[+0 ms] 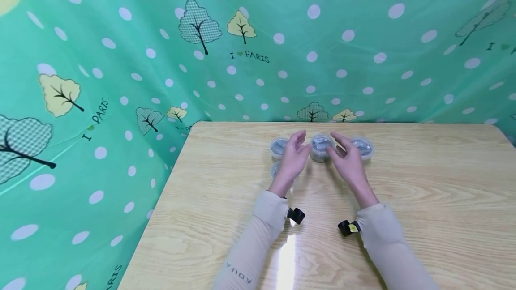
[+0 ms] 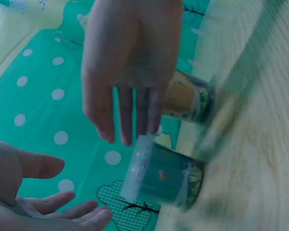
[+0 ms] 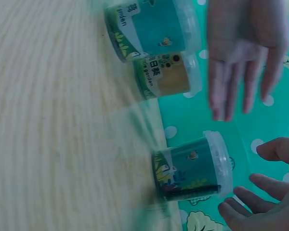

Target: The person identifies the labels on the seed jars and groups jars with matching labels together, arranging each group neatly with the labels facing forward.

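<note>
Both hands stand open on either side of a round lidded plastic cup (image 1: 321,143) in the head view. My left hand (image 1: 295,159) is left of it, partly hiding a smaller-looking lidded cup (image 1: 275,169) below its wrist. My right hand (image 1: 348,162) is at the right, its thumb overlapping the middle cup's edge; whether it touches cannot be told. In the left wrist view the middle cup (image 2: 168,175) has a teal label and a clear lid. The right wrist view shows my right fingers (image 3: 253,207) close beside that cup's lid (image 3: 219,161). Neither hand holds anything.
Another lidded cup (image 1: 278,147) is at the back left, and one more (image 1: 363,147) at the back right, orange-labelled in the left wrist view. All stand on a wood-grain table (image 1: 209,218). A green dotted curtain (image 1: 258,57) hangs behind and at the left.
</note>
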Demonstrator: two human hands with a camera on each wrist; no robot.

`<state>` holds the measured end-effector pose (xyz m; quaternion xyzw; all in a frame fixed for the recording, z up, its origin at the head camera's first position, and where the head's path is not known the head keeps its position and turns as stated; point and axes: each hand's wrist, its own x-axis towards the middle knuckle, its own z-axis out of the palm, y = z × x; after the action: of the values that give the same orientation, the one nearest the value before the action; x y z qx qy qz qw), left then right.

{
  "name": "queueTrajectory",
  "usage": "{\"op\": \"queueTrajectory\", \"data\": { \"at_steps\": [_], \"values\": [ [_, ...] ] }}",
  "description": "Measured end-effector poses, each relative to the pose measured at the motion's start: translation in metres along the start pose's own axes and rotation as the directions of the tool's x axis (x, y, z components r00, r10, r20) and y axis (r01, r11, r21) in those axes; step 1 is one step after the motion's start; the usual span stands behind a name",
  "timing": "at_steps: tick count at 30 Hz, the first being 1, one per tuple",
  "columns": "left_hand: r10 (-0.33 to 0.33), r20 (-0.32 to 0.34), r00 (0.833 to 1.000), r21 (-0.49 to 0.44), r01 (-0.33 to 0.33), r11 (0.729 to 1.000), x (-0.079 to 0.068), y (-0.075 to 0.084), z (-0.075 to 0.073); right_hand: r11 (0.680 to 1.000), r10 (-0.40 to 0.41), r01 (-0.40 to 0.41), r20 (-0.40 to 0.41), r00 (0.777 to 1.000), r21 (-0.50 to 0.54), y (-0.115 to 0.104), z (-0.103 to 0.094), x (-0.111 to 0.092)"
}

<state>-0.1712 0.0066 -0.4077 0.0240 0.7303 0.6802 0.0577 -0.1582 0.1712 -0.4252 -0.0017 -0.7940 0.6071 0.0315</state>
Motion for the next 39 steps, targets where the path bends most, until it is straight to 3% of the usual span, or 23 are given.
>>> {"op": "queueTrajectory", "data": {
  "at_steps": [4, 8, 15, 25, 30, 39],
  "values": [
    [0.006, -0.008, 1.0, 0.024, -0.006, 1.0, 0.001, 0.005, 0.007, 1.0, -0.016, 0.016, -0.002, 1.0, 0.013, 0.003, 0.003, 0.0],
    [-0.034, -0.039, 0.999, 0.049, 0.036, 0.998, 0.003, 0.004, 0.015, 0.999, -0.031, 0.031, -0.002, 1.0, 0.012, 0.006, 0.006, 0.0],
    [-0.08, -0.099, 0.992, 0.112, 0.091, 0.99, 0.006, -0.001, 0.03, 1.0, 0.015, -0.015, 0.014, 1.0, 0.0, 0.008, 0.008, 0.002],
    [-0.164, -0.113, 0.98, 0.02, 0.167, 0.986, 0.014, -0.018, 0.04, 0.994, 0.086, -0.08, 0.079, 0.993, -0.076, 0.013, 0.012, 0.006],
    [-0.154, -0.1, 0.983, -0.031, 0.151, 0.988, 0.015, -0.026, 0.039, 0.994, 0.099, -0.094, 0.1, 0.99, -0.052, 0.016, 0.013, 0.007],
    [-0.111, -0.093, 0.989, -0.003, 0.112, 0.994, 0.013, -0.029, 0.039, 0.995, 0.09, -0.085, 0.12, 0.989, -0.047, 0.019, 0.009, 0.007]
  ]
}}
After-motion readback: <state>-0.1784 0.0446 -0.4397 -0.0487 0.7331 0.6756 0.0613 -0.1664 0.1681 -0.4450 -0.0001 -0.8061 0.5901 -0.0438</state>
